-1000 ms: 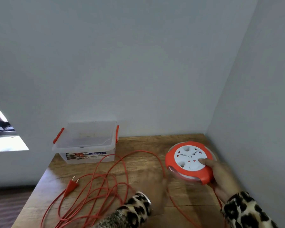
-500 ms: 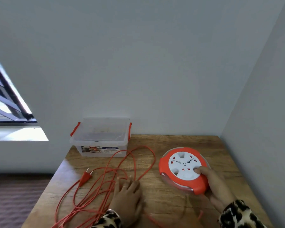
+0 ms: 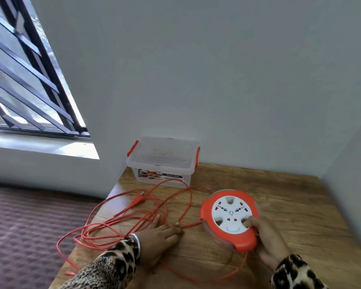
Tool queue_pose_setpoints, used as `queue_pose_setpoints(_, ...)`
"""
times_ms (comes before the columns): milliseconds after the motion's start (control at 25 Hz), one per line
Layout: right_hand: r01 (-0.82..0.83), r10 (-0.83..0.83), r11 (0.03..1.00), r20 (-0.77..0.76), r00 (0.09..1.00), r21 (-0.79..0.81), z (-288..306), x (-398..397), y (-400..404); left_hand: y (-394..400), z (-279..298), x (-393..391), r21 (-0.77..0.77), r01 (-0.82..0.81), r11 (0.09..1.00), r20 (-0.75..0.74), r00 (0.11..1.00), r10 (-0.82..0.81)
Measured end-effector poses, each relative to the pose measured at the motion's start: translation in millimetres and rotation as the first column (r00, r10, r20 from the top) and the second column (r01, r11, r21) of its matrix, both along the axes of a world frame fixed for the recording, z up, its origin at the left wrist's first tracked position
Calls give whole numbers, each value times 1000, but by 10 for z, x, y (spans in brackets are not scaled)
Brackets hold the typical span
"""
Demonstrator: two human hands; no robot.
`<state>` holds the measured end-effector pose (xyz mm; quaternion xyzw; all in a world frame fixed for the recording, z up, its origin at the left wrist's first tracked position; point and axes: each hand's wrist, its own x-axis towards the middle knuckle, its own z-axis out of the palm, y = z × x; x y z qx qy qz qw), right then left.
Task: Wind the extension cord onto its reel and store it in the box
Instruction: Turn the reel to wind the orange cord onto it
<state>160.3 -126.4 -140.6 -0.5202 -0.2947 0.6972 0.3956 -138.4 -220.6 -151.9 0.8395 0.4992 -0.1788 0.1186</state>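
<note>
Wooden table (image 3: 290, 205): orange cord (image 3: 117, 224) sprawled loose; left hand (image 3: 161, 236) flat, right hand (image 3: 267, 236) gripping reel (image 3: 229, 217).

Hidden and cut-off parts

The reel's (image 3: 229, 217) near rim is covered by the right hand (image 3: 267, 236); part of the cord (image 3: 133, 224) is hidden under the left hand (image 3: 161, 236). Both sleeves are cut off by the bottom edge, and the box (image 3: 163, 163) label's small print cannot be read.

Head camera, one view only

I look forward and down from above the wooden table's (image 3: 290, 205) near edge toward its far right corner, close over both sleeves; no second view shares the scene.
</note>
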Motion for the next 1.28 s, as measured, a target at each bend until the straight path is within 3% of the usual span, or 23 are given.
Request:
queue_pose_setpoints(80, 4, -5, 1000, 9, 1000, 18, -27, 24, -27, 77, 28, 9, -12, 23, 1000, -16, 1000, -24)
queue_pose_setpoints(160, 13, -13, 1000, -3, 1000, 27, -70, 62, -56, 109, 50, 67, 114, 46, 992, 44, 998, -51)
queue_pose_setpoints(240, 11, -10, 999, -24, 1000, 35, -115, 103, -86, 114, 27, 240, 330, -136, 934, 312, 950, 28)
queue_pose_setpoints(280, 6, -5, 999, -43, 999, 34, -136, 115, -105, 119, 14, 384, 324, -363, 874, 544, 827, 141)
queue_pose_setpoints(320, 3, -1, 1000, -70, 998, 30, -155, 126, -122, 145, 17, 554, 164, -596, 786, 756, 587, 288)
queue_pose_setpoints(360, 0, 3, 999, -100, 995, 32, -173, 133, -131, 190, 46, 719, -125, -722, 680, 861, 262, 436)
queue_pose_setpoints(400, 0, 5, 999, -131, 991, 40, -189, 139, -134, 251, 75, 857, -445, -688, 573, 819, -55, 571)
queue_pose_setpoints(440, 1, 7, 999, -159, 987, 50, -207, 143, -139, 306, 80, 967, -688, -552, 471, 682, -269, 680)
queue_pose_setpoints(480, 3, 9, 998, -180, 984, 66, -220, 142, -144, 337, 64, 1045, -826, -406, 391, 541, -375, 753)
queue_pose_setpoints(520, 4, 12, 996, -192, 981, 84, -239, 139, -154, 349, 38, 1114, -882, -308, 357, 461, -404, 790)
queue_pose_setpoints(600, -7, 30, 993, -204, 979, 115, -270, 127, -169, 327, -33, 1207, -899, -224, 377, 438, -441, 783)
queue_pose_setpoints(720, -43, 72, 987, -192, 979, 153, -265, 124, -89, 396, -158, 1195, -876, -221, 428, 474, -558, 681)
queue_pose_setpoints(800, -64, 96, 981, -179, 979, 181, -219, 164, 48, 534, -171, 1108, -851, -202, 485, 507, -561, 655)
queue_pose_setpoints(920, -164, 192, 949, -78, 978, 270, -180, 213, 279, 800, -164, 931, -709, -200, 676, 702, -288, 651)
queue_pose_setpoints(1000, -193, 197, 932, 19, 980, 308, -236, 211, 363, 959, -170, 849, -561, -189, 806, 828, -134, 544)
queue_pose_setpoints(1120, -127, 116, 918, 51, 992, 375, -408, 187, 358, 1049, -179, 822, -440, -205, 874, 897, -56, 439)
queue_pose_setpoints(1280, -34, 61, 891, -45, 997, 453, -466, 131, 311, 1079, -141, 880, -372, -346, 861, 917, 6, 399)
